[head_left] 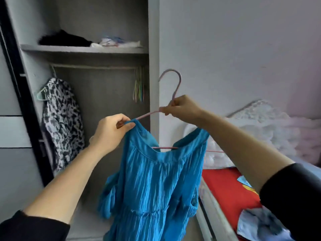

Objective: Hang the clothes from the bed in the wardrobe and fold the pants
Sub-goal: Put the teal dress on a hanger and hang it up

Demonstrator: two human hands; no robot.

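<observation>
A bright blue crinkled dress [152, 185] hangs from a pink hanger [175, 84] in front of the open wardrobe [104, 94]. My right hand [182, 107] grips the hanger at the neck, just under its hook. My left hand [111, 131] pinches the dress's left shoulder strap where it meets the hanger's left arm. The right shoulder of the dress sits under my right forearm, and the hanger's bottom bar shows through the neckline. Inside the wardrobe, a rail [93, 66] runs under the shelf.
A black-and-white patterned garment [60, 122] hangs at the rail's left end; spare coloured hangers [139, 87] hang at its right end. Dark and white items [86, 41] lie on the shelf. The bed [231, 188] at right holds a red cover and a pale blue garment [260, 223].
</observation>
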